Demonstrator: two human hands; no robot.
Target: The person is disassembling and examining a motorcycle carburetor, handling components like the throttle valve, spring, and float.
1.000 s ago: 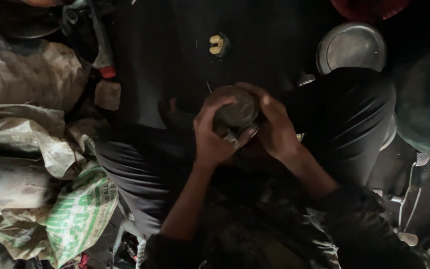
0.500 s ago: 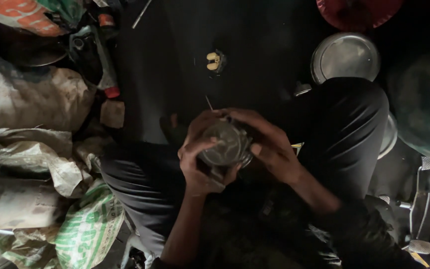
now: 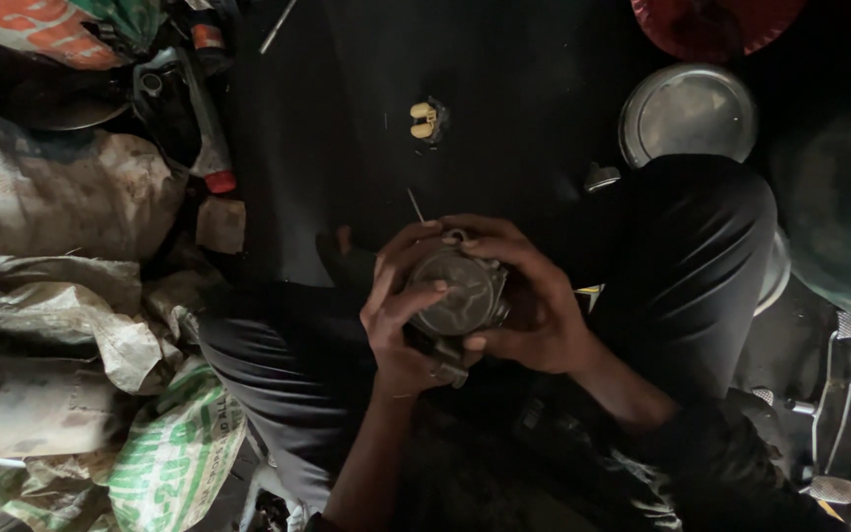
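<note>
A round, grimy metal part with a disc-shaped face sits between both hands above my lap. My left hand wraps its left side, thumb lying across the face. My right hand cups its right side and top, fingers curled over the rim. A small metal piece sticks out below the part near the left palm. I sit cross-legged in dark trousers; my right knee rises at the right.
Crumpled sacks and a green-and-white woven bag pile up at the left. A round metal dish lies at the upper right, a red object above it. A small yellow-tipped piece rests on the dark floor.
The round part has tilted so its flat face now points up at the camera. My left thumb has slid across the face, and both hands sit slightly lower in view.
</note>
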